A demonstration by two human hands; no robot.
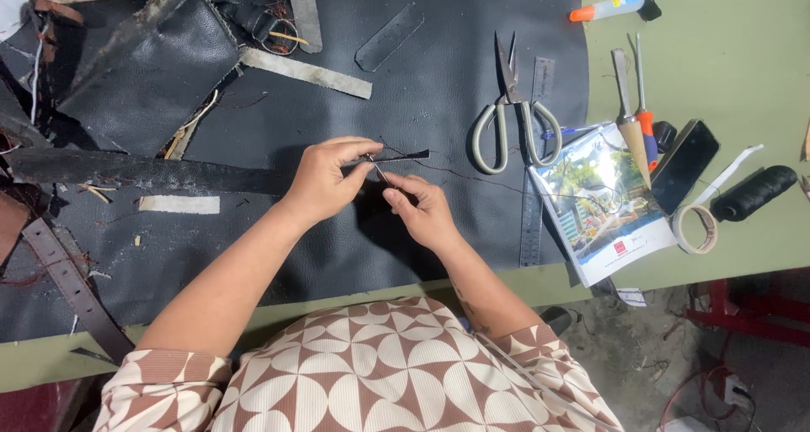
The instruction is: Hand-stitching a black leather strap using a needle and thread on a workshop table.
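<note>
Head view: narrow black leather strip (396, 156) pinched in left hand (325, 179), right hand (422, 208) just below, gripping needle (380, 172).

A large leather sheet (405, 86) covers the left and middle of the surface (726, 69), with leather scraps (152, 61) piled on its far left. Scissors (510, 116) and a ruler (536, 170) lie on the sheet's right edge. Right of them sit a booklet (603, 200), a tape roll (696, 229) and a thread spool (753, 193), with a glue tube (606, 8) at the far edge.
</note>
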